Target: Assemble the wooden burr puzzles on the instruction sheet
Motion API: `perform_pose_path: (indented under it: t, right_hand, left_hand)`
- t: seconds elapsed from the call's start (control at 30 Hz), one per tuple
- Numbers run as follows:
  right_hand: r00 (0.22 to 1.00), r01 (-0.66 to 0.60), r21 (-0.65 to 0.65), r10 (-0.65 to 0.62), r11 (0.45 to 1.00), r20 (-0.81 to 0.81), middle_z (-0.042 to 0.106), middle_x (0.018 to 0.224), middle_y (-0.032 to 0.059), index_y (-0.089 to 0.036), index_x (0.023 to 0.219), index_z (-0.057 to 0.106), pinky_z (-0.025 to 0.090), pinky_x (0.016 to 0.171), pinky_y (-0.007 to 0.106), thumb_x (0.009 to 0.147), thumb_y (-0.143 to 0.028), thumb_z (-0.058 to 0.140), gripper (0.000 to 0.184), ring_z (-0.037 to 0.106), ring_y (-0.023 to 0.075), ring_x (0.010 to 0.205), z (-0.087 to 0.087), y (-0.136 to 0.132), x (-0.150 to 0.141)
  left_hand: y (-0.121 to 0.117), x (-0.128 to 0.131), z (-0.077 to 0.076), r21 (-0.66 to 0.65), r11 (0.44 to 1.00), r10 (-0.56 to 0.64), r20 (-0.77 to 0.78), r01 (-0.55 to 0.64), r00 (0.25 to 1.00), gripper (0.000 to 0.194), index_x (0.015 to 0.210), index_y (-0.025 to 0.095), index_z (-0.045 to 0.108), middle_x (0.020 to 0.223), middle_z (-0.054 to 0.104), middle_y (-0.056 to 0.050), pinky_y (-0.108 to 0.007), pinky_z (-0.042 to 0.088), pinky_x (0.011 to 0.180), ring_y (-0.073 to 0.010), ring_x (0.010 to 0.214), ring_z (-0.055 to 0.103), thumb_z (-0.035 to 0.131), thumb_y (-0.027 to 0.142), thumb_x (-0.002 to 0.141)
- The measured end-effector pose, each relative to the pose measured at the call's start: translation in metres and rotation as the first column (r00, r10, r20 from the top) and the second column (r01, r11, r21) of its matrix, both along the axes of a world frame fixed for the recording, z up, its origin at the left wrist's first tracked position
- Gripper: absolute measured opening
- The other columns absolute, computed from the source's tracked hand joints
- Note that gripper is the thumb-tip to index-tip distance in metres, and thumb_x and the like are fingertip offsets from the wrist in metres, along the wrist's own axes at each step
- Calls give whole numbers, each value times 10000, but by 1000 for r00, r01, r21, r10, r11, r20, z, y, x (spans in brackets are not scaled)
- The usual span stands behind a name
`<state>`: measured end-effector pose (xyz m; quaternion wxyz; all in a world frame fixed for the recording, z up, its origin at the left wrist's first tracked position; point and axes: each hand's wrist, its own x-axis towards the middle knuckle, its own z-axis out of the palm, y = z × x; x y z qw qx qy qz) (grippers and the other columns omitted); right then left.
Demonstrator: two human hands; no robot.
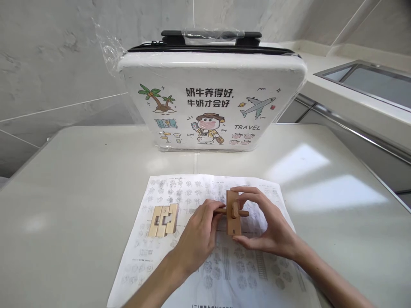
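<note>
From my feed, right hand (276, 229) is clamped on the brown wooden block's (233, 223) ends over the printed sheet (221, 286), left hand (199, 231) pinching the stick (244, 213) through it. Uneven twisting could probably jam it.

You've got one table (64, 205), one case (218, 75) at its back edge, one printed sheet (186, 293) nearer the front edge, three pale wooden pieces (161, 231) by the sheet's left edge, two hands (left hand (199, 229), right hand (272, 222)), and looks like three brown wooden pieces (233, 224), partly hidden tho.
</note>
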<state>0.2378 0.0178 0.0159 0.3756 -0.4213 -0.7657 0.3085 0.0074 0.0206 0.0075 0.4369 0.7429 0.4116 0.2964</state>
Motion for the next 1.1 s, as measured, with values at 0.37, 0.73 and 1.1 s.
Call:
perform_pose_path:
  t: [0.37, 0.73, 1.1]
  right_hand:
    - [999, -13, -64, 15, 998, 43, 586, 1445, 148, -290, 1399, 519, 632, 997, 529, 849, -364, 875, 659, 650, 362, 1263, -9, 4, 3]
    - [998, 64, 0, -64, 998, 1, 576, 1482, 156, -302, 1390, 529, 654, 952, 531, 876, -378, 869, 621, 677, 363, 1250, -13, 1, -1]
    - [996, 90, 32, -90, 995, 3, 609, 1454, 147, -288, 1313, 539, 649, 943, 508, 892, -402, 859, 541, 699, 341, 1218, -10, 2, 0]
  left_hand:
    - [-3, 1, -3, 29, 993, 116, -65, -114, 991, 273, 1401, 289, 436, 1286, 670, -91, -468, 653, 934, -247, 1134, 714, 440, 286, 1128]
    - [-4, 0, -8, 172, 981, 119, -169, -90, 978, 547, 1556, 292, 379, 1436, 621, -109, -548, 596, 1098, -288, 1369, 596, 495, 123, 1049]
    - [-4, 0, -7, 150, 987, 76, -123, -57, 990, 651, 1638, 339, 302, 1521, 605, -99, -581, 553, 1174, -291, 1458, 550, 505, 131, 1056]
